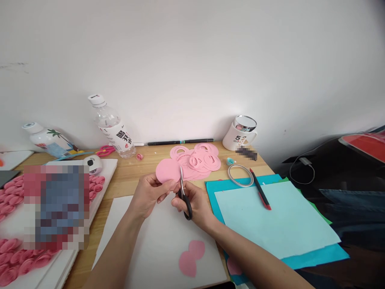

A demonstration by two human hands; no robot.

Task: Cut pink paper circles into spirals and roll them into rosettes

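Observation:
A round pink paper disc (167, 171) is pinched at its lower edge by my left hand (152, 192). My right hand (192, 202) grips black-handled scissors (187, 205), whose blades point up along the right edge of the disc. Whether the blades are cutting into the paper, I cannot tell. Just beyond both hands lies a heap of pink paper rings (198, 162). Below them, a white sheet (156, 241) carries pink paper pieces (188, 263) near its lower right.
Left stands a board with pink paper roses (27, 263), partly blurred; a water bottle (116, 134) is behind. At right are a white mug (240, 134), a tape roll (230, 176), a red-black pen (261, 190) and light blue paper (279, 224) on darker sheets. A black pen (180, 142) lies along the wall.

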